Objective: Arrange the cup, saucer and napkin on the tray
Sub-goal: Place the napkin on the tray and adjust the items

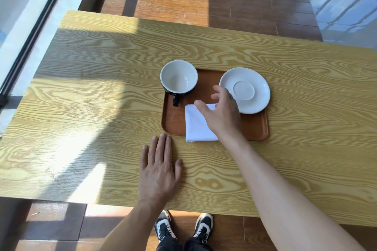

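Observation:
A brown tray lies on the wooden table. A cup, white inside and dark outside, stands upright at the tray's far left corner, its handle pointing toward me. A white saucer rests at the far right, overhanging the tray's right rim. A folded white napkin lies in the tray's near middle, its near edge over the front rim. My right hand hovers over the napkin's far right corner with fingers spread, close beside the saucer's left edge. My left hand lies flat on the table in front of the tray.
The yellow wood-grain table stretches wide to the left and right of the tray. Its near edge is just behind my left wrist. A glass door frame runs along the far left. My shoes show under the table.

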